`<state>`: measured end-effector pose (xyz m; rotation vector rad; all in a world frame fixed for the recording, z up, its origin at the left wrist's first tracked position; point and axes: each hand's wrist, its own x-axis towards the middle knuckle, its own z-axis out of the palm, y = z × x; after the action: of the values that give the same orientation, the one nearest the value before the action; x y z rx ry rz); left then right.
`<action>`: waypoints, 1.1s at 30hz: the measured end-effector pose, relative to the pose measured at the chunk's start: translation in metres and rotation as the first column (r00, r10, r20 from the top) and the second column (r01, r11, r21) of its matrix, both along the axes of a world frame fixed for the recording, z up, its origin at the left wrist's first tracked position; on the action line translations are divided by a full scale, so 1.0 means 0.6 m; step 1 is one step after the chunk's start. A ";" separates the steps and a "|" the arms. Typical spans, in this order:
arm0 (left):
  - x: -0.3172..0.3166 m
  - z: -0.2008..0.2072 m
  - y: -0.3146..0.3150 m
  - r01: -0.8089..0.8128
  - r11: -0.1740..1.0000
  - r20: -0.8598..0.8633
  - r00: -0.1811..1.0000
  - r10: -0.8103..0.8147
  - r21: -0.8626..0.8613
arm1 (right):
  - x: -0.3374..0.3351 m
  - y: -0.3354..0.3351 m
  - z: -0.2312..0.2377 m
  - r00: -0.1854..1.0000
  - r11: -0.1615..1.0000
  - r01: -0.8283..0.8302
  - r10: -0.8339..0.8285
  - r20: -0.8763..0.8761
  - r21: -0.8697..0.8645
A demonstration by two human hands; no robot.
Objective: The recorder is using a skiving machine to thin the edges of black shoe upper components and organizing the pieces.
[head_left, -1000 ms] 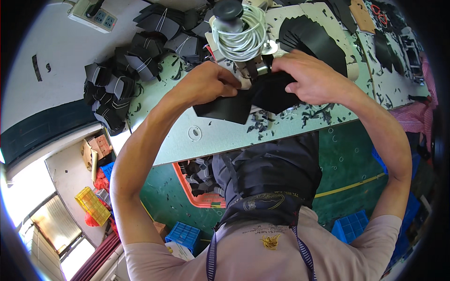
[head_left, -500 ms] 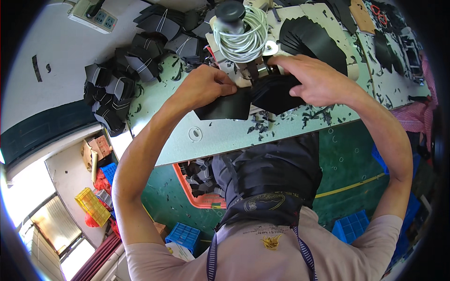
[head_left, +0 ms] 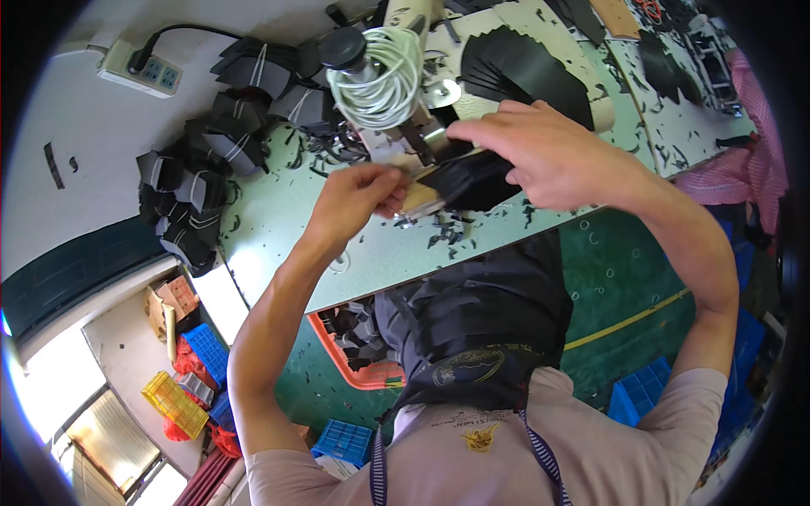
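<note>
My left hand (head_left: 364,196) is at the left side of a machine (head_left: 429,139), its thumb and fingers pressed together beside a tan plate (head_left: 419,197). Whatever lies between those fingertips is too small to make out. A stack of thin black sheet pieces (head_left: 485,181) slants across the front of the machine. My right hand (head_left: 561,156) holds this stack at its right edge with the thumb, while the index finger stretches toward the machine's metal roller. A coil of pale cable (head_left: 380,80) hangs around the machine's black-knobbed top.
Fanned black pieces (head_left: 527,72) lie behind my right hand. Tied black bundles (head_left: 198,194) crowd the table's left end. Dark scraps litter the green table (head_left: 337,278). Below its edge stands an orange crate (head_left: 346,358) of dark pieces. A socket strip (head_left: 139,69) is on the left.
The black sheet under my left hand is no longer there, and the tan plate shows. My left hand has moved down a little. The whole view has shifted slightly.
</note>
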<state>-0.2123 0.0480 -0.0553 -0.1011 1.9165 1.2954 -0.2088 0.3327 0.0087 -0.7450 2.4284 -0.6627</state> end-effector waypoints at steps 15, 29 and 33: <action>0.050 0.031 0.281 -0.466 0.624 0.273 0.882 0.384 0.627 | 0.069 0.081 -0.014 0.654 0.377 0.749 -0.556 0.513 -0.545; -0.078 0.012 0.343 -0.554 0.641 0.326 0.832 0.449 0.532 | -0.061 0.101 -0.089 0.448 0.206 0.871 -0.708 0.546 -0.447; -0.078 0.020 0.383 -0.297 0.947 -0.397 0.860 0.322 0.124 | -0.042 0.128 -0.120 0.479 -0.282 0.764 -0.355 0.803 -0.580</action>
<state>-0.2591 0.2780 -0.0432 -0.1159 2.2859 1.6958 -0.2339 0.4095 -0.0633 0.4767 1.4242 -2.7643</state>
